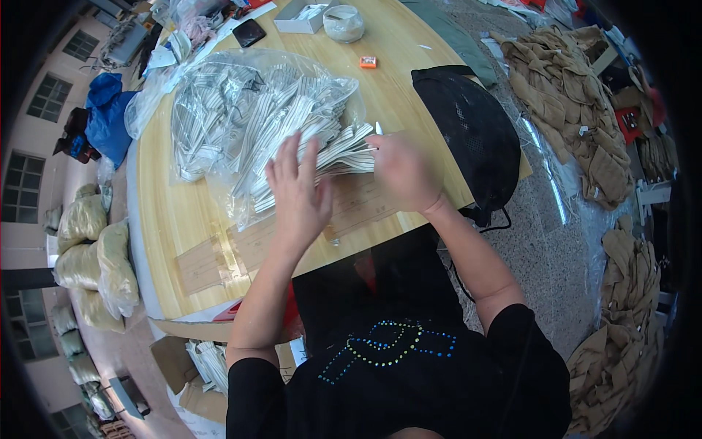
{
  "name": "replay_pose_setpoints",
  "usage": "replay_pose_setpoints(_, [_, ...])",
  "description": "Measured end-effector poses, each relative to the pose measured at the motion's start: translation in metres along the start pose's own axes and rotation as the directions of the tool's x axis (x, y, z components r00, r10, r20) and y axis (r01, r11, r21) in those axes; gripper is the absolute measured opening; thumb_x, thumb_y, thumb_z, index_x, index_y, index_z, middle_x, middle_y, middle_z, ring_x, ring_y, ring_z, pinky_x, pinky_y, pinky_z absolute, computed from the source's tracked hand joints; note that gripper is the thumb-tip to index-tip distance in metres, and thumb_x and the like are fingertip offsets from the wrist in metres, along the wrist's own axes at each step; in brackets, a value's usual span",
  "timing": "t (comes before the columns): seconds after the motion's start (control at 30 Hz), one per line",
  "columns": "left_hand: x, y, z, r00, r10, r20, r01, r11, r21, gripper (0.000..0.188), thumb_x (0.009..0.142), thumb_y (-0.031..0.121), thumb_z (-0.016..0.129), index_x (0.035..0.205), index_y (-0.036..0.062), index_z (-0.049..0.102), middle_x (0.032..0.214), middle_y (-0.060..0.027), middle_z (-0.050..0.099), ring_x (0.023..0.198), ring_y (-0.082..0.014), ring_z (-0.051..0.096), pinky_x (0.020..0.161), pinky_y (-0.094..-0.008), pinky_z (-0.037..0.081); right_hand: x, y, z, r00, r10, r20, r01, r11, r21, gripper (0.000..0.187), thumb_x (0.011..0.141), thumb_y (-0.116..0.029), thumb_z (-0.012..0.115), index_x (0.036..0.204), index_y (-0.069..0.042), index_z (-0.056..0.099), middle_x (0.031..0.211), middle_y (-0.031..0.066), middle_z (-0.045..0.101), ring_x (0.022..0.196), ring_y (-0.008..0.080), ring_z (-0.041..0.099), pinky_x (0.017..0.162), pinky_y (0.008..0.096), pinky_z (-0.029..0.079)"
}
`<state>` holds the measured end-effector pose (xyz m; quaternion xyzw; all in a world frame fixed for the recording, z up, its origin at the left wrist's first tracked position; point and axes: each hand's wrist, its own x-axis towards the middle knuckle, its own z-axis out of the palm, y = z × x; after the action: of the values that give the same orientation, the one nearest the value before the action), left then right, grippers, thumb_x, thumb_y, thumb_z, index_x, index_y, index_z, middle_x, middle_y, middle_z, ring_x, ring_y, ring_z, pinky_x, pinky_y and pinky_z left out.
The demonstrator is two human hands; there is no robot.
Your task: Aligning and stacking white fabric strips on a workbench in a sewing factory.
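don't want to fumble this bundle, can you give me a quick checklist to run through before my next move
1. Left hand free: ok, open with its fingers spread.
2. Right hand grip: cannot tell, it is blurred beside the ends of the striped fabric pieces.
3. Clear plastic bag well away from the hands: not ok, it lies close by the left hand.
4. Black mesh bag apart from the striped pieces: ok, it sits at the tabletop's right edge.
5. Phone out of the way: ok, it lies beyond the plastic bag.
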<state>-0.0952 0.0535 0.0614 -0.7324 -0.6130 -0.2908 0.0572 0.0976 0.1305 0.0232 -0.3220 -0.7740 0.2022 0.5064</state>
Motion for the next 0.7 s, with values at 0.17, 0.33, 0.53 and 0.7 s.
replay_pose_setpoints(0.17, [0.003, 0.056, -0.015, 0.937, 0.305, -0.168, -0.328, 0.934, -0.139, 0.043, 0.073, 0.001, 0.069, 0.115, 0.0047, 0.063, 0.120, -0.0146, 0.060, 0.108, -0.0318, 0.057, 0.099, -0.0496, 0.038, -0.005, -0.037, -0.028, 0.957, 0.288, 0.032, -0.274, 0.862, 0.426, 0.025, 0.088, 0.006, 0.062, 0.111, -0.001, 0.061, 0.093, 0.0065, 0.065, 0.084, 0.0122, 0.062, 0.077, 0.0263, 0.051])
replay_pose_setpoints(0.33, [-0.025, 0.082, -0.013, 0.948, 0.286, -0.140, -0.315, 0.903, -0.291, 0.043, 0.066, 0.005, 0.069, 0.109, 0.0019, 0.066, 0.114, -0.0101, 0.061, 0.104, -0.0259, 0.059, 0.094, -0.0437, 0.039, -0.051, -0.007, -0.036, 0.765, 0.600, 0.235, -0.635, 0.639, 0.434, 0.024, 0.091, 0.004, 0.062, 0.114, 0.001, 0.059, 0.093, 0.0011, 0.063, 0.084, 0.0054, 0.059, 0.075, 0.0206, 0.049])
replay_pose_setpoints(0.53, [-0.033, 0.072, 0.055, 0.958, 0.185, 0.221, -0.146, 0.973, -0.181, 0.040, 0.079, 0.008, 0.060, 0.118, -0.0013, 0.059, 0.113, -0.0138, 0.059, 0.109, -0.0282, 0.055, 0.095, -0.0416, 0.039, -0.053, -0.003, -0.028, 0.919, 0.377, 0.116, -0.351, 0.916, -0.195, 0.030, 0.080, 0.000, 0.069, 0.109, -0.005, 0.064, 0.084, 0.0074, 0.065, 0.076, 0.0198, 0.061, 0.075, 0.0325, 0.047])
replay_pose_setpoints(0.7, [-0.050, 0.085, 0.052, 0.976, 0.099, 0.193, -0.094, 0.995, -0.033, 0.036, 0.082, 0.011, 0.060, 0.115, -0.0021, 0.061, 0.118, -0.0128, 0.056, 0.111, -0.0248, 0.053, 0.099, -0.0484, 0.035, -0.060, 0.005, -0.024, 0.941, 0.333, 0.069, -0.303, 0.914, -0.271, 0.031, 0.079, -0.005, 0.071, 0.108, -0.009, 0.065, 0.085, 0.0031, 0.064, 0.084, 0.0224, 0.060, 0.084, 0.0363, 0.041])
